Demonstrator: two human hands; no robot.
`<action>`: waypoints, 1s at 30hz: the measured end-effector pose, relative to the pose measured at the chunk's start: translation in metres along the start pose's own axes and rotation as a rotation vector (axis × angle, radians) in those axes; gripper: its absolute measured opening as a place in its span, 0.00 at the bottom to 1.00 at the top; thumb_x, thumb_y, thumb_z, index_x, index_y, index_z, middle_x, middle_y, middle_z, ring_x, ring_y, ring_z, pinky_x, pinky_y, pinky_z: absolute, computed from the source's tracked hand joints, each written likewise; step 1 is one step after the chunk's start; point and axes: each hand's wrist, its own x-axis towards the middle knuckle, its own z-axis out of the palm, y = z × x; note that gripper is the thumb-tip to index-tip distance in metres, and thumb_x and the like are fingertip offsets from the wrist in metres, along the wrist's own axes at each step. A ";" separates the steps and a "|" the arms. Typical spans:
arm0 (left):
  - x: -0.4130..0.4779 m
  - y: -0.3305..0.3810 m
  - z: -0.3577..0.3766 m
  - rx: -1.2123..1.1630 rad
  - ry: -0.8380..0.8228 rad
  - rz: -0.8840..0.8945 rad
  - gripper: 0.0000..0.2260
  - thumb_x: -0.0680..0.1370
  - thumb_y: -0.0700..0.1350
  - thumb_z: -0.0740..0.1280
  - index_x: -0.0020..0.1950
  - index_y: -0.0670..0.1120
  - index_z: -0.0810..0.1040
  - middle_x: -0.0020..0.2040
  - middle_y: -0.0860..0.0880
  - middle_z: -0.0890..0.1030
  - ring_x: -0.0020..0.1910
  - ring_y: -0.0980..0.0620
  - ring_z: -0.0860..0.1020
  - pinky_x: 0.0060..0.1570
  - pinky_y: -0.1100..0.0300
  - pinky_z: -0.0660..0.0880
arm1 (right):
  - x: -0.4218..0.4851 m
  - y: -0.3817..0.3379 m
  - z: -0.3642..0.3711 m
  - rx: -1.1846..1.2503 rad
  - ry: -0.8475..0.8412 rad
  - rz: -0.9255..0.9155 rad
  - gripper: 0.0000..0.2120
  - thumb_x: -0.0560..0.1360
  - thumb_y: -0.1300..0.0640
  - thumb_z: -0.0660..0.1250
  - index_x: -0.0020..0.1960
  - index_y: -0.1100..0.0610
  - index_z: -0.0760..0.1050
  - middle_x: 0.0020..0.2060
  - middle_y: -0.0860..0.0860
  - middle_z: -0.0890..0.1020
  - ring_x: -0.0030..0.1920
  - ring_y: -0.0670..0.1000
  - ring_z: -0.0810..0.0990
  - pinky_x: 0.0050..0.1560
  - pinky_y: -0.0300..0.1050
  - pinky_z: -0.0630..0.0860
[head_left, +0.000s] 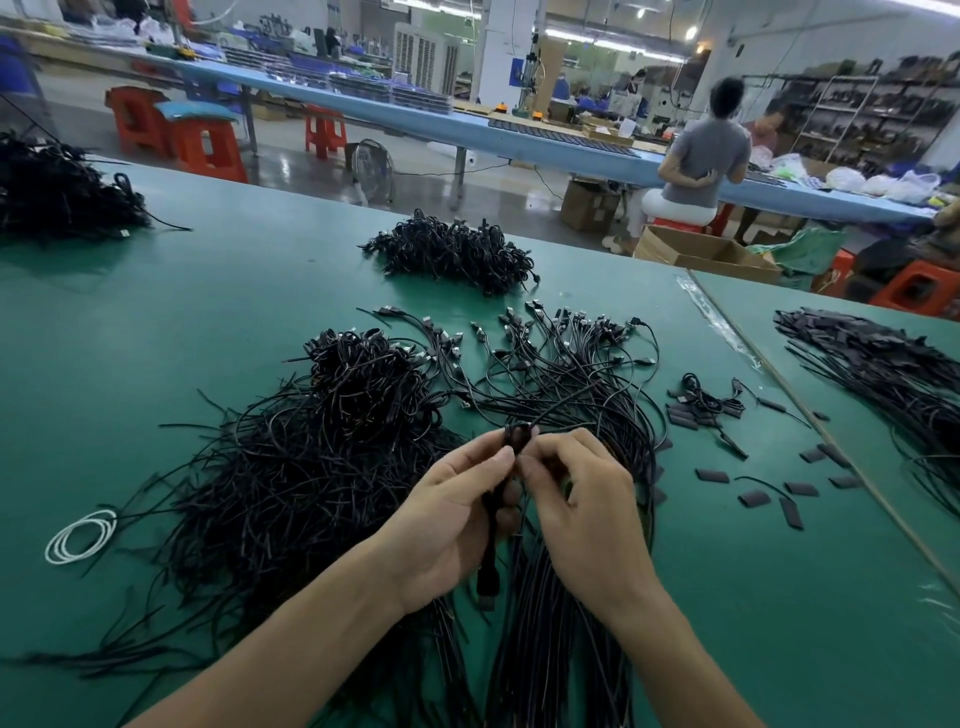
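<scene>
My left hand (447, 525) grips a thin black cable (488, 551) that runs down through its palm, thumb and forefinger pinching near the top. My right hand (582, 504) pinches the same cable's upper end, where a short black sleeve (517, 436) sits between both sets of fingertips. Both hands hover above a bundle of straight black cables (566, 597) lying on the green table (156, 338). A tangled heap of black cables (322, 467) lies just left of my hands.
Cables with plug ends (561, 343) fan out beyond my hands. Loose black sleeve pieces (753, 499) lie scattered to the right, another cable pile (457, 252) farther back, more at the far left (57, 192) and right (883, 374). A white coil (80, 535) rests at left.
</scene>
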 end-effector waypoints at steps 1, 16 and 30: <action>0.000 0.000 0.002 0.035 -0.017 0.007 0.12 0.76 0.48 0.65 0.55 0.45 0.83 0.42 0.50 0.80 0.36 0.56 0.74 0.36 0.63 0.71 | -0.001 -0.001 0.004 0.106 0.005 0.067 0.08 0.79 0.63 0.67 0.43 0.53 0.78 0.42 0.48 0.79 0.42 0.39 0.80 0.41 0.26 0.73; -0.002 0.015 -0.018 0.755 -0.043 0.428 0.20 0.67 0.53 0.73 0.59 0.59 0.79 0.67 0.59 0.75 0.68 0.62 0.72 0.66 0.61 0.69 | -0.010 0.002 0.013 0.885 -0.208 0.411 0.09 0.77 0.55 0.67 0.46 0.60 0.82 0.41 0.54 0.83 0.42 0.50 0.81 0.44 0.39 0.78; 0.006 0.016 -0.037 0.970 -0.009 0.388 0.13 0.67 0.50 0.79 0.43 0.54 0.77 0.33 0.51 0.81 0.28 0.54 0.76 0.31 0.63 0.74 | -0.002 0.022 -0.005 0.356 -0.150 0.227 0.05 0.77 0.58 0.70 0.43 0.51 0.81 0.39 0.44 0.82 0.43 0.44 0.79 0.48 0.38 0.75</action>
